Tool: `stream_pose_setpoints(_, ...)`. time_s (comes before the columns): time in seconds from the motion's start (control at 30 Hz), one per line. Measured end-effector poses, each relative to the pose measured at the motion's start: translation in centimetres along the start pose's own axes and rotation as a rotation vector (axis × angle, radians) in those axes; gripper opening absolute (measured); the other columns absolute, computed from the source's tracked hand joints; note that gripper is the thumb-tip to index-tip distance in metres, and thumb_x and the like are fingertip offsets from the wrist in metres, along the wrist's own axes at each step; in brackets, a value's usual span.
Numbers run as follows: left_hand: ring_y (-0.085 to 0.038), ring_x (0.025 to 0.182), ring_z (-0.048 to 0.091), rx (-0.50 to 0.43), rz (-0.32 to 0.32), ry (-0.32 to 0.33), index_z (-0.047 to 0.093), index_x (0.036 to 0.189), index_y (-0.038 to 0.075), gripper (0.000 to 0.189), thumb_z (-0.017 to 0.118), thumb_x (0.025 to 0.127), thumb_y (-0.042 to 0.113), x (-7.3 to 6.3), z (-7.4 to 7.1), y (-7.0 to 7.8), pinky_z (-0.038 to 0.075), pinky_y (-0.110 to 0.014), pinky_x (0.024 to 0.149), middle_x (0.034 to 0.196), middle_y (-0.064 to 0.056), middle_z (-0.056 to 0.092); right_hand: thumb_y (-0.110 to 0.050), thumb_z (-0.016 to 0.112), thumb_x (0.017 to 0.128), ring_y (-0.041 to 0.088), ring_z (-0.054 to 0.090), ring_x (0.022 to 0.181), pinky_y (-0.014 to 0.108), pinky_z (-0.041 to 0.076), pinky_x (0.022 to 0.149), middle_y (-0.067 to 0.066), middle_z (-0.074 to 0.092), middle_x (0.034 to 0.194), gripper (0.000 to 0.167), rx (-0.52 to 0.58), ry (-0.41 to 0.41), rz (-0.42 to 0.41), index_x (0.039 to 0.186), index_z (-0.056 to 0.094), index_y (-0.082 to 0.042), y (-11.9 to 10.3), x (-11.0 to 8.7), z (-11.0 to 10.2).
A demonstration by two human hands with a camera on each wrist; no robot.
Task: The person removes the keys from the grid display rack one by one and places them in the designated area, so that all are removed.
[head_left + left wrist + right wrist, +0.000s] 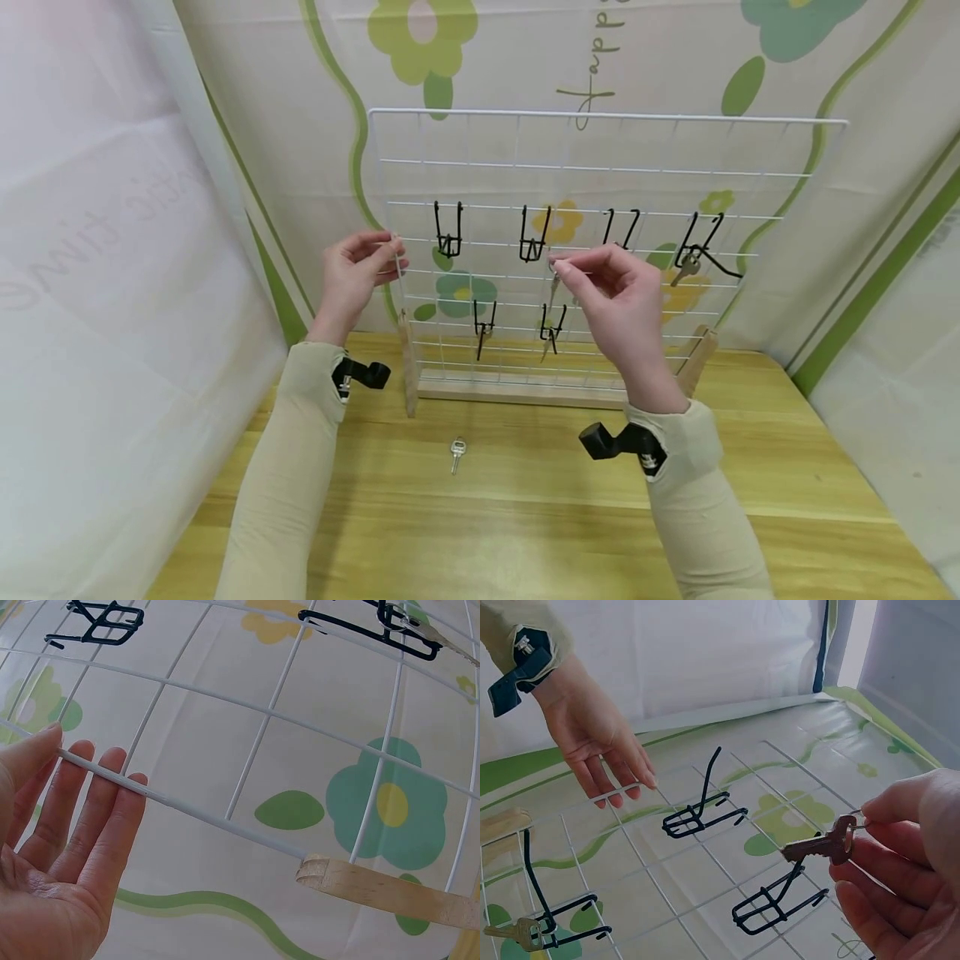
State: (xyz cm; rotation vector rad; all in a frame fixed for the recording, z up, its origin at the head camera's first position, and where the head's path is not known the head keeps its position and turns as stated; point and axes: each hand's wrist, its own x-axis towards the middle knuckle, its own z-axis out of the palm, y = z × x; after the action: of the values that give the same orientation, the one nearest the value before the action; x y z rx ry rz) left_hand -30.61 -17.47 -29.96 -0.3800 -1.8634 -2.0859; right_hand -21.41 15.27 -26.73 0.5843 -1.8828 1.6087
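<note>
Through my feed I see a small sheet-walled booth [97,400], its flower-printed hangings [262,75] enclosing three sides of a wood-grain tabletop [525,525].

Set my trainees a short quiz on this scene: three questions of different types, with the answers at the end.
1. What does the right hand hold?
2. True or false: a loose key lies on the tabletop, in front of the rack.
3. Which part of the rack does the left hand touch?
a) its wooden base
b) its left edge
c) its top bar

Answers:
1. A metal key.
2. True.
3. b
</note>
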Motion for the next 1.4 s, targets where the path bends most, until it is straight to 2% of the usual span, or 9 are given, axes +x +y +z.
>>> stream_pose_setpoints(0.17, -0.023, 0.084, 0.075, 0.011, -0.004, 0.001, 0.073, 0.109, 0.004, 0.024, 0.079, 0.092, 0.02, 0.0, 0.0, -0.1, 0.062, -0.034, 0.076, 0.101, -0.014, 0.074, -0.011, 0.076, 0.095, 0.022, 0.068, 0.082, 0.025, 0.056, 0.07, 0.006, 0.075, 0.095, 0.011, -0.046, -0.054, -0.03, 0.096, 0.074, 0.0, -0.1, -0.8, -0.3)
stream_pose_setpoints(0.3, -0.023, 0.084, 0.075, 0.016, -0.006, 0.003, 0.072, 0.11, 0.004, 0.024, 0.079, 0.092, 0.02, 0.1, 0.0, -0.2, 0.062, -0.033, 0.076, 0.101, -0.014, 0.074, -0.011, 0.076, 0.094, 0.022, 0.066, 0.078, 0.024, 0.055, 0.068, 0.005, 0.074, 0.091, 0.008, -0.079, -0.089, -0.03, 0.095, 0.075, -0.003, 0.2, -1.5, -0.5)
stream_pose_setpoints(0.63, -0.025, 0.085, 0.074, 0.025, -0.004, 0.006, 0.072, 0.111, 0.004, 0.025, 0.078, 0.093, 0.02, 0.1, -0.1, 0.1, 0.062, -0.033, 0.077, 0.102, -0.014, 0.074, -0.016, 0.077, 0.095, 0.022, 0.063, 0.072, 0.023, 0.048, 0.055, 0.003, 0.074, 0.091, 0.009, -0.097, -0.18, 0.092, 0.098, 0.078, -0.008, 2.1, -4.0, -0.9)
stream_pose_setpoints(0.77, -0.027, 0.086, 0.074, 0.029, -0.003, 0.009, 0.072, 0.111, 0.004, 0.025, 0.078, 0.093, 0.02, 0.1, -0.1, 0.1, 0.062, -0.033, 0.076, 0.102, -0.014, 0.074, -0.018, 0.076, 0.095, 0.02, 0.066, 0.073, 0.023, 0.051, 0.057, 0.003, 0.075, 0.09, 0.009, -0.102, -0.228, 0.142, 0.098, 0.078, -0.009, 3.1, -5.1, -1.0)
stream_pose_setpoints(0.97, -0.028, 0.087, 0.074, 0.025, 0.004, 0.006, 0.072, 0.11, 0.004, 0.024, 0.078, 0.093, 0.02, 0.0, -0.2, 0.1, 0.062, -0.033, 0.076, 0.101, -0.013, 0.074, -0.025, 0.077, 0.095, 0.024, 0.07, 0.079, 0.028, 0.057, 0.065, 0.0, 0.075, 0.09, 0.012, -0.111, -0.293, 0.248, 0.098, 0.078, -0.013, 4.9, -6.9, -0.7)
stream_pose_setpoints(1.1, -0.029, 0.087, 0.074, 0.031, 0.012, 0.006, 0.072, 0.11, 0.004, 0.023, 0.077, 0.094, 0.02, 0.0, -0.2, 0.1, 0.062, -0.034, 0.077, 0.1, -0.012, 0.074, -0.028, 0.077, 0.095, 0.021, 0.068, 0.077, 0.027, 0.054, 0.06, -0.001, 0.074, 0.09, 0.015, -0.146, -0.335, 0.299, 0.099, 0.078, -0.014, 5.9, -7.9, -0.3)
stream_pose_setpoints(1.2, -0.027, 0.086, 0.074, 0.026, 0.008, 0.011, 0.072, 0.11, 0.004, 0.022, 0.077, 0.094, 0.019, 0.0, -0.1, 0.0, 0.062, -0.034, 0.076, 0.1, -0.012, 0.074, -0.026, 0.077, 0.095, 0.022, 0.069, 0.077, 0.028, 0.055, 0.061, 0.0, 0.075, 0.09, 0.014, -0.141, -0.366, 0.341, 0.099, 0.078, -0.013, 6.7, -8.8, -0.1)
stream_pose_setpoints(1.4, -0.022, 0.082, 0.075, 0.015, -0.012, 0.016, 0.072, 0.11, 0.003, 0.023, 0.078, 0.093, 0.018, 0.1, 0.0, 0.0, 0.062, -0.033, 0.076, 0.101, -0.014, 0.074, -0.016, 0.076, 0.095, 0.03, 0.071, 0.08, 0.035, 0.061, 0.07, 0.002, 0.075, 0.088, 0.008, -0.104, -0.422, 0.401, 0.097, 0.078, -0.009, 9.0, -10.7, 0.7)
